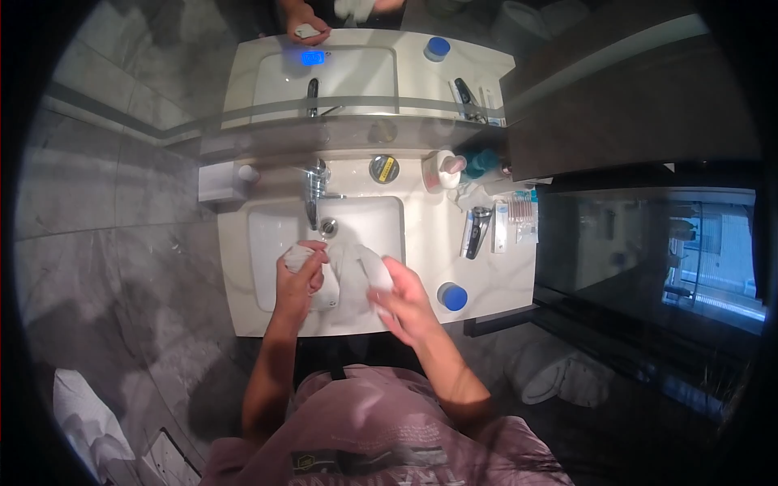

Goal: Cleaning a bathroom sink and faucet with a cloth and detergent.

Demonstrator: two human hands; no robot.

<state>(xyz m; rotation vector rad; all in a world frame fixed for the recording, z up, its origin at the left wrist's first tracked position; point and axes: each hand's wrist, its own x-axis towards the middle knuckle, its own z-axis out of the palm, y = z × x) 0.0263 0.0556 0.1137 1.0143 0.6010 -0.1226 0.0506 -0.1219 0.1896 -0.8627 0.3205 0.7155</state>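
Note:
Above the near part of the white sink basin, my left hand grips a bunched white cloth or tissue. My right hand, blurred, pinches the right edge of a thin white sheet that hangs between the two hands. Whether the bunched part and the sheet are one piece, I cannot tell. A chrome faucet reaches over the basin just beyond my hands, above the metal drain.
Right of the basin are a blue-lidded jar, an electric shaver, a white box, cotton swabs and a pump bottle. A round tin and a white dispenser stand behind. The mirror borders the counter.

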